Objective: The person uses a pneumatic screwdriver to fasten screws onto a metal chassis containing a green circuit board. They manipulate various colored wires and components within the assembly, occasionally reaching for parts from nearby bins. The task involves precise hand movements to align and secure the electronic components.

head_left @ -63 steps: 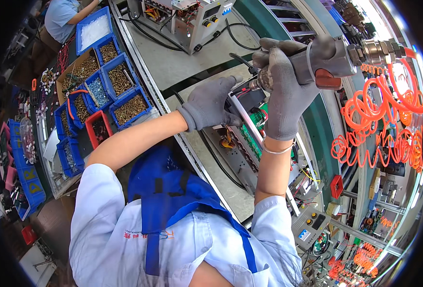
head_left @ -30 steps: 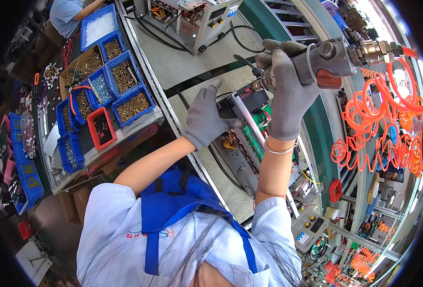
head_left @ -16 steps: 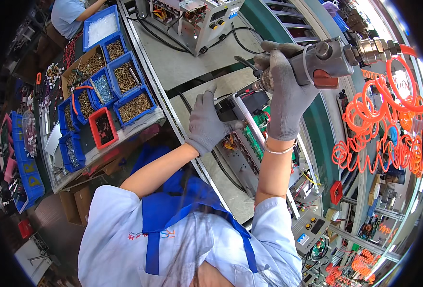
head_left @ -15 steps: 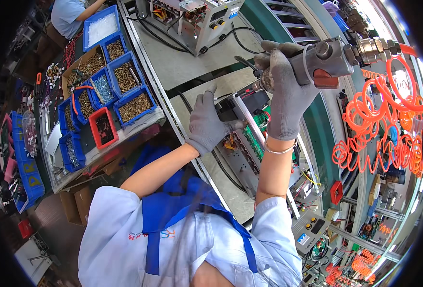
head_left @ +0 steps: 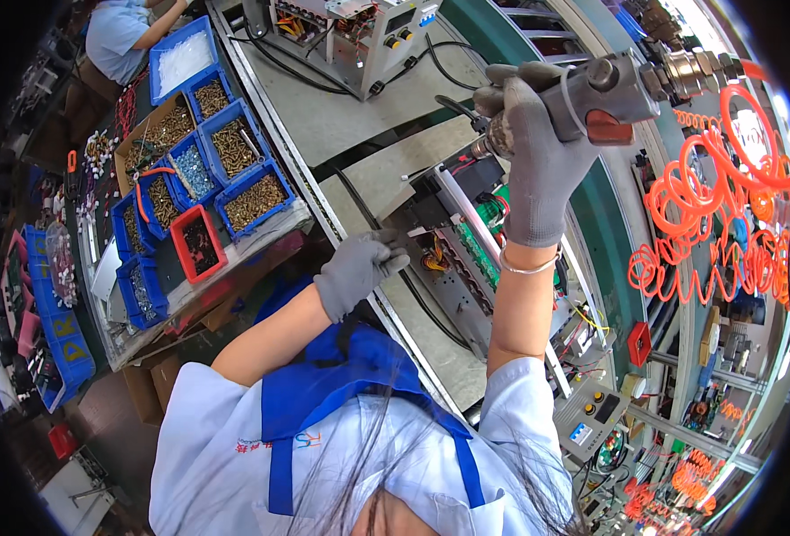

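My right hand (head_left: 538,152), in a grey glove, grips an air screwdriver (head_left: 605,94) with a dark body and a red-brown lever. Its thin bit points left over the open electronics unit (head_left: 453,255), where a green circuit board and a metal rail show. My left hand (head_left: 359,270), gloved too, is off the unit, over the bench edge just left of it. Its fingers are curled together; whatever they may hold is hidden. An orange coiled air hose (head_left: 694,188) runs from the screwdriver's brass fitting.
Left of me, blue bins (head_left: 252,198) hold brass-coloured screws, near a red bin (head_left: 198,243) of dark parts. A second open unit (head_left: 350,45) with black cables stands farther along the line. A co-worker's arm (head_left: 154,31) is at far left. A control panel (head_left: 589,415) is at lower right.
My left hand has drawn back from the unit toward lower left, and its spread fingers have curled in. My right hand keeps the screwdriver in nearly the same place, slightly higher.
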`<state>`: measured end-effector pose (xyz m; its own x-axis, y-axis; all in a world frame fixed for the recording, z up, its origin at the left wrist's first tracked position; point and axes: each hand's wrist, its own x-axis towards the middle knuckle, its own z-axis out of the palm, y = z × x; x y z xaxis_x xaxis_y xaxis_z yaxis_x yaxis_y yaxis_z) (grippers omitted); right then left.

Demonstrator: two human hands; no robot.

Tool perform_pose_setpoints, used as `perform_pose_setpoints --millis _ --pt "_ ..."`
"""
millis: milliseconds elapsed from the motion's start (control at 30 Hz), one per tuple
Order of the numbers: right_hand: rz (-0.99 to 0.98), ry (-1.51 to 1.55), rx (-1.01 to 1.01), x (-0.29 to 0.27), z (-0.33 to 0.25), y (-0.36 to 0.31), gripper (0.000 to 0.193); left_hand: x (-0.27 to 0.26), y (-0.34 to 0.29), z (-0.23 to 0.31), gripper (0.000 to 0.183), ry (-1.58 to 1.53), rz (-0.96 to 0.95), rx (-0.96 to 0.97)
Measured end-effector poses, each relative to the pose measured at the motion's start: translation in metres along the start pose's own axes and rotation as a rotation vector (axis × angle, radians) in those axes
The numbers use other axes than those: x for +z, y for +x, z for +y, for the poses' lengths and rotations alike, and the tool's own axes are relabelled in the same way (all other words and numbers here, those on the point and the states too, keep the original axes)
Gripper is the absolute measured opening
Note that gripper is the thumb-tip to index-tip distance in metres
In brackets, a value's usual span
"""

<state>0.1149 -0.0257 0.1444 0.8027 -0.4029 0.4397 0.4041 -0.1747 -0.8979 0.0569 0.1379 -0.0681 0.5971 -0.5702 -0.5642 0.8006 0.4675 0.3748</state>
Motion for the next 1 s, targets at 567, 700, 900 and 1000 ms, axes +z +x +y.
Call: perform_pose_setpoints --millis 567,700,900,1000 --pt "-0.012 0.177 -0.090 -0.004 -0.002 0.003 0.026 0.070 -0.021 0.025 0.030 0.431 -0.296 0.108" --pt "-0.002 0.220 -0.153 -0.014 -0.014 0.002 0.030 0.093 -0.017 0.024 0.032 0.432 -0.337 0.102" --pt "-0.107 0.368 -0.294 -0.045 -0.040 -0.027 0.042 0.080 -0.005 0.035 0.038 0.050 -0.411 -0.013" --pt "-0.072 0.383 -0.273 -0.052 -0.045 -0.050 0.049 0.098 -0.011 0.039 0.035 -0.067 -0.372 -0.093"
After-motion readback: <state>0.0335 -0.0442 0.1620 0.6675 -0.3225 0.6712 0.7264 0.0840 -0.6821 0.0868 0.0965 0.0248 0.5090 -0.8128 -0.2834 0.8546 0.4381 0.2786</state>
